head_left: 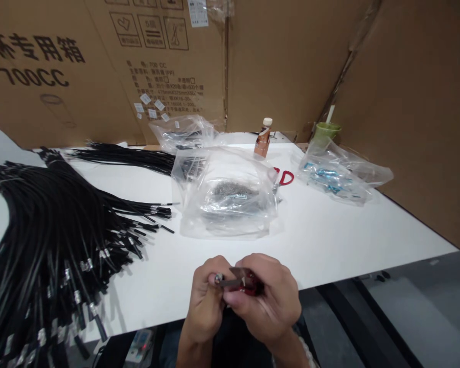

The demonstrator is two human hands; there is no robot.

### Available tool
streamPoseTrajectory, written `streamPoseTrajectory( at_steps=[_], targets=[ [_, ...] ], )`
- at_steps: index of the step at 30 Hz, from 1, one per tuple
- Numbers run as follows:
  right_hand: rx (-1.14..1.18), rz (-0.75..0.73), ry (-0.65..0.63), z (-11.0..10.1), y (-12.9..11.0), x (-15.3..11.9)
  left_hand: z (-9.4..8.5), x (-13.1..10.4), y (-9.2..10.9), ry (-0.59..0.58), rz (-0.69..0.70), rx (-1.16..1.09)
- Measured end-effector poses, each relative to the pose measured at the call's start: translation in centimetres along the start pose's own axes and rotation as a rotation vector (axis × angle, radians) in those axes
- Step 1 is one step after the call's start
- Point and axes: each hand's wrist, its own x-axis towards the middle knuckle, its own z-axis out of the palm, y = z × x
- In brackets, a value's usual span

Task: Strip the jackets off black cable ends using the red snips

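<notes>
In front of my body, over the table's front edge, both hands are close together. My left hand (207, 301) is closed, with the thumb and index finger pinching a cable end (218, 278) with a silvery tip. Most of that cable is hidden in the grip. My right hand (274, 299) is wrapped round small red-handled scissors (236, 280). Their blades are apart and point left, one beside the cable end. Whether a blade touches the tip is too small to tell.
Bundles of black cables (57, 214) cover the table's left side. A clear plastic bag (230, 204) with small metal parts lies mid-table. Behind it are red-handled scissors (285, 177), a bottle (263, 138), a bag of blue items (333, 179) and a green cup (325, 132). Cardboard walls (283, 66) enclose the back.
</notes>
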Motion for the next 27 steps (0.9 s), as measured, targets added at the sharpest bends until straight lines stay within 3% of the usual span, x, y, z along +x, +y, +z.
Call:
streamPoseTrajectory(
  at_steps=[7,19,27],
  targets=[
    [0.042,-0.013,-0.034,-0.1,0.2,0.0,0.1,0.0,0.1,-0.049,0.084,-0.066],
    [0.016,-0.059,-0.149,-0.2,0.6,0.0,1.4,-0.5,0.9,0.019,-0.056,-0.158],
    [-0.095,-0.166,-0.293,-1.6,0.7,1.5,0.8,-0.5,0.6,-0.036,-0.144,-0.263]
  ],
)
